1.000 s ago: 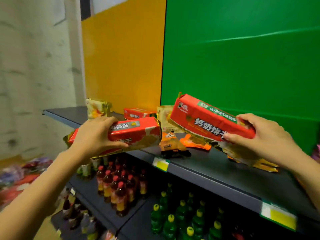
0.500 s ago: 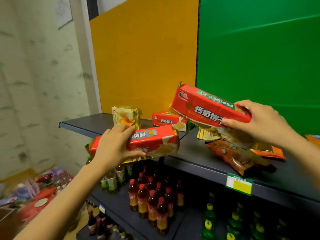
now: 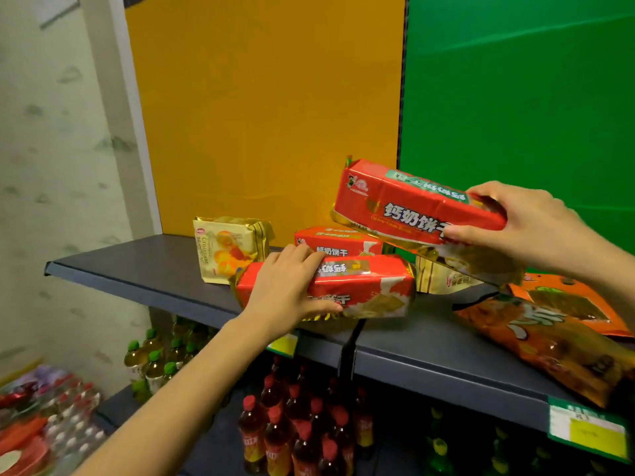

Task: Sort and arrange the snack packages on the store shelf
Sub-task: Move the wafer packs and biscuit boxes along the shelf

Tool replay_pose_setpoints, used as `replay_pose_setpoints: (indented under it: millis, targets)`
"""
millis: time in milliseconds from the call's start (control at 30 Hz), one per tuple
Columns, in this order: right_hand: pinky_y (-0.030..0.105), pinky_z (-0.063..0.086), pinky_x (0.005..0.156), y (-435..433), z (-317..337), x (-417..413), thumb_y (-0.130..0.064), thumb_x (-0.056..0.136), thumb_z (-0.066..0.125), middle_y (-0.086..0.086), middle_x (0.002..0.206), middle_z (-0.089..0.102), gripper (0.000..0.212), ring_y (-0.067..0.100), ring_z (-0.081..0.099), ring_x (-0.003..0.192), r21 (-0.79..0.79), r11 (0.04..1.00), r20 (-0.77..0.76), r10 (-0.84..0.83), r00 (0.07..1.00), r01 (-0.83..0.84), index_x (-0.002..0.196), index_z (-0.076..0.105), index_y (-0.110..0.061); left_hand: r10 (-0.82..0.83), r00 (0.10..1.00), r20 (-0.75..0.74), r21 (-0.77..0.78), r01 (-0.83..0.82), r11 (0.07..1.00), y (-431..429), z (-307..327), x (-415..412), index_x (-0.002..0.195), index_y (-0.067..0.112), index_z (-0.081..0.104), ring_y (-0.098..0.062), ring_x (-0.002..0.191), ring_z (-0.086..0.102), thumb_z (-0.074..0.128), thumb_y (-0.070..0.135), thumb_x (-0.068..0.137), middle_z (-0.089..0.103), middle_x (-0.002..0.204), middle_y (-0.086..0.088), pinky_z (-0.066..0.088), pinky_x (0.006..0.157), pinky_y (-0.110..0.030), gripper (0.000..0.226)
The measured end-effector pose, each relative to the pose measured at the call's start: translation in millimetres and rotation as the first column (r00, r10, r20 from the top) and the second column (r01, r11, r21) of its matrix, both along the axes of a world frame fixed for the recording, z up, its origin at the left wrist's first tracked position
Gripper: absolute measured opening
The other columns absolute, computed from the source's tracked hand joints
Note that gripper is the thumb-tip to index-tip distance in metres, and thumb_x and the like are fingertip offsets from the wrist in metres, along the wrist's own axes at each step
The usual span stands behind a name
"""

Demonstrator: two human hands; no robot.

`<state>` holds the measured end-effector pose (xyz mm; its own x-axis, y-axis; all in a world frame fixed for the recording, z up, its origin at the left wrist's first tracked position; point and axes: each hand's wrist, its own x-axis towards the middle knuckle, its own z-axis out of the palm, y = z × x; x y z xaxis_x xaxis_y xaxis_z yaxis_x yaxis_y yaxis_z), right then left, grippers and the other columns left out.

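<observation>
My left hand (image 3: 287, 290) grips a red biscuit pack (image 3: 364, 288) that rests on the dark shelf (image 3: 144, 273), in front of another red biscuit pack (image 3: 338, 240) standing at the back. My right hand (image 3: 525, 223) holds a third red biscuit pack (image 3: 409, 204) tilted in the air above them, with a gold-edged wrapper pinched under it. A yellow croissant bag (image 3: 228, 247) stands upright just left of the red packs. A gold pack (image 3: 443, 278) lies behind, partly hidden by my right hand.
Orange snack bags (image 3: 549, 338) lie flat at the shelf's right. Yellow and green back panels rise behind. Below, red-capped bottles (image 3: 295, 431) and green-capped bottles (image 3: 154, 359) fill the lower shelf. Price tags (image 3: 587, 431) hang on the shelf edge. Wrapped goods lie on the floor at left.
My left hand carried its red pack up and rightward from the shelf's front edge onto the shelf, in front of the rear red pack. The right hand kept its pack aloft.
</observation>
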<state>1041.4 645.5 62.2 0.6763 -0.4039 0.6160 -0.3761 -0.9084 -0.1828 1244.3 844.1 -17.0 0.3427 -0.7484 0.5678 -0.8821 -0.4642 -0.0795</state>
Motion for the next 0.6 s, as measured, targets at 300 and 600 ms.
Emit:
replay_pose_setpoints:
  millis: [300, 600]
  targets:
    - [0.04, 0.049, 0.08, -11.4, 9.5, 33.8, -0.078, 0.053, 0.041, -0.007, 0.095, 0.055, 0.083, 0.021, 0.056, 0.087, -0.047, 0.994, 0.005, -0.097, 0.995, 0.097, 0.117, 0.054, -0.027, -0.106, 0.994, 0.011, 0.115, 0.104, 0.988, -74.3, -1.3, 81.4, 0.139, 0.016, 0.035, -0.023, 0.126, 0.038, 0.054, 0.067, 0.073, 0.043, 0.138, -0.005, 0.029, 0.102, -0.036, 0.086]
    - [0.033, 0.05, 0.075, -3.1, -9.9, 48.9, -0.09, 0.054, 0.034, -0.033, 0.091, 0.051, 0.078, 0.004, 0.056, 0.083, -0.064, 0.994, -0.154, -0.094, 0.984, 0.085, 0.114, 0.048, -0.042, -0.196, 0.957, -0.215, 0.094, 0.22, 0.971, -117.4, -6.6, 152.1, 0.131, 0.021, 0.051, -0.024, 0.121, 0.047, 0.047, 0.082, 0.048, 0.054, 0.133, -0.003, 0.041, 0.098, -0.042, 0.103]
